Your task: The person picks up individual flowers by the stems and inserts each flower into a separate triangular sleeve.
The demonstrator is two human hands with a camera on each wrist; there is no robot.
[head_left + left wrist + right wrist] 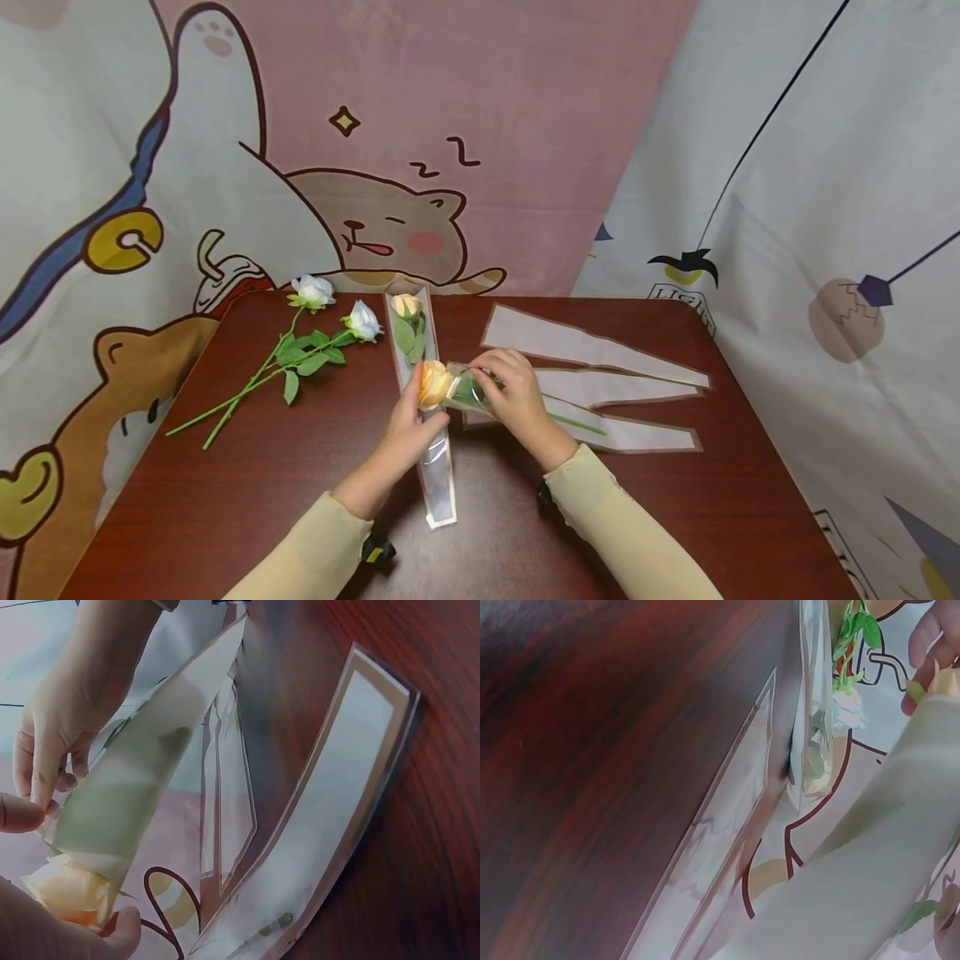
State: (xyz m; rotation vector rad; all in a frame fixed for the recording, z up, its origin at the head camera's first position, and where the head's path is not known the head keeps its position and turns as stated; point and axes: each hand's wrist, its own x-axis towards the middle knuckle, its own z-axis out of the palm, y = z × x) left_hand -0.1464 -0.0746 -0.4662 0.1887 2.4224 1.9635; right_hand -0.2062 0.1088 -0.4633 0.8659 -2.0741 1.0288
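Note:
A peach-yellow artificial rose (433, 385) lies sideways in a clear-fronted flower sleeve (120, 802), its bloom at the sleeve's wide mouth. Its green stem (577, 423) shows toward the right in the head view. My left hand (408, 429) holds the bloom between thumb and fingers. With thumb and fingertips, my right hand (516, 392) pinches the sleeve's edge just behind the bloom. Beneath the left hand, a second sleeve (441, 496) lies lengthwise on the table, with another peach rose (406, 307) inside it near the far end.
Two pale blue-white roses (312, 292) with crossed green stems lie on the left of the dark wooden table (300, 475). Several flat white sleeves with brown borders (592, 342) are spread at the right. A cartoon-printed cloth (525, 125) hangs behind the table.

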